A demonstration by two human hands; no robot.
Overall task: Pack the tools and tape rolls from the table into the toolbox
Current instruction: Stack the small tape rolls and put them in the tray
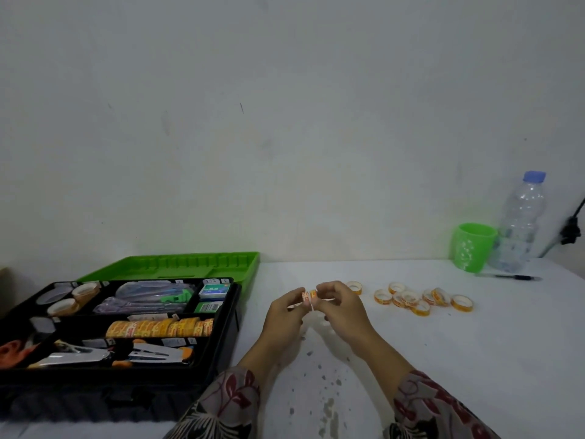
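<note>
Now, gathering up for packing.
The black plastic toolbox point(235, 312) is sitting open at left, a row of orange tape rolls point(158, 328) filling its middle compartment; left hand point(282, 315) and right hand point(341, 307) are both pinching small orange-and-white tape rolls point(307, 295) together above the white bench point(459, 369), loose rolls point(414, 300) lying further right. Uneven squeezing could be popping the stack apart, scattering rolls.

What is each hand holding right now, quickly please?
Left hand: pinches the small tape rolls.
Right hand: pinches the same small tape rolls.
</note>
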